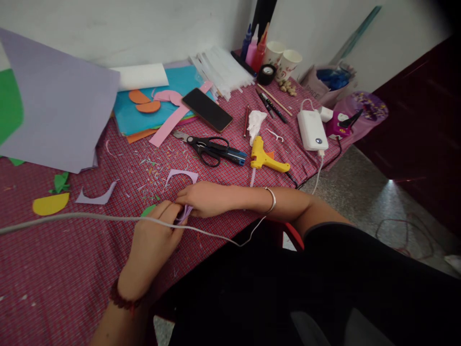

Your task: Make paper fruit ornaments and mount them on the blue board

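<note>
- A red checked tablecloth [72, 274] lay beneath both hands.
- The right arm reached in from the right, forearm nearly level, its hand [205, 198] palm-down with the fingers bent left, closed narrowly on a purple piece.
- The left hand [153, 240] came up from the near side, angled far and right, knuckles up, its fingers curled around the same piece.
- A purple offcut [173, 175] lay just beyond the right hand, its curved opening facing near.
- The purple piece [185, 214] sat between both hands' fingertips; its long axis seemed to slant from near left to far right, though fingers hid much of it.
</note>
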Demonstrator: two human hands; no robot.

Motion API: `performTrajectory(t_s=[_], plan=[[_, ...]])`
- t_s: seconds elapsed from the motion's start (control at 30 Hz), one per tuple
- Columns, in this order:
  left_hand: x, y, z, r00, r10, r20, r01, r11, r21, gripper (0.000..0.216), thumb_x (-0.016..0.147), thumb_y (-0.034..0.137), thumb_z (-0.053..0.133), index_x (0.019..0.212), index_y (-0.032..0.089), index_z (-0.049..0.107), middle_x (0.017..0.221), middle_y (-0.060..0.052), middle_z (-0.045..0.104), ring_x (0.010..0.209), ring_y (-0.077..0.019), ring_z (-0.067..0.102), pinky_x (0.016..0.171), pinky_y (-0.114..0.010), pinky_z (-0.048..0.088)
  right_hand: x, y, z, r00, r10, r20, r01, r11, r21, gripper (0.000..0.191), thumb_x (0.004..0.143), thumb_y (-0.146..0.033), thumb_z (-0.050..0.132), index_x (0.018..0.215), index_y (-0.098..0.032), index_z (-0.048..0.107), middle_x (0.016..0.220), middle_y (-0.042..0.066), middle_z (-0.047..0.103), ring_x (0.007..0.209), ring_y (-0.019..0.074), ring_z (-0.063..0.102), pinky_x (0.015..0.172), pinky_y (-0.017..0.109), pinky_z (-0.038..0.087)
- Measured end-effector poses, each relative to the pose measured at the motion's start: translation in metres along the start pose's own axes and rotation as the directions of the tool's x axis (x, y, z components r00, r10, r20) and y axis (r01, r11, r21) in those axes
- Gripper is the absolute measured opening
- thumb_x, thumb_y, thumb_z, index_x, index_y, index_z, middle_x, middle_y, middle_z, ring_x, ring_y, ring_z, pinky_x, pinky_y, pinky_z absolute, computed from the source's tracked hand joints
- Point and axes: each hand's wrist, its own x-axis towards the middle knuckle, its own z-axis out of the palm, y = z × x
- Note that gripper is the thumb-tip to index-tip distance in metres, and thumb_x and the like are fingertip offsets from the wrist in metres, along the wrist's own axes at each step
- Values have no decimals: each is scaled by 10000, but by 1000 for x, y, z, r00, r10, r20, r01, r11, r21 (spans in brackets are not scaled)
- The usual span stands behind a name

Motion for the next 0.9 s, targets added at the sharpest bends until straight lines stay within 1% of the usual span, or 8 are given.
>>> performTrajectory(t_s=[0.27,0.57,0.9], plan=[[1,2,-2,1000,8,-5,-8,1000,-22,126,932,283,515,855,186,541,789,-44,592,740,-207,584,671,-319,445,0,-1,-1,1000,-6,9,6,1000,-10,140,919,-158,524,1008,-88,605,1023,128,685,950,212,636,858,344,472],[0,1,-1,1000,-4,19,4,1000,-17,140,933,284,511,831,191,537,775,-43,580,727,-207,569,662,-326,440,0,-1,-1,1000,-13,3,13,1000,-14,144,919,-165,520,1006,-85,603,1018,128,679,941,207,638,842,342,473],[0,0,0,1000,-1,10,2,1000,-23,129,926,276,522,836,186,544,784,-47,589,737,-211,582,669,-326,447,0,-1,-1,1000,-10,3,10,1000,-3,131,912,-146,518,998,-93,601,1017,131,678,939,208,633,839,347,478]])
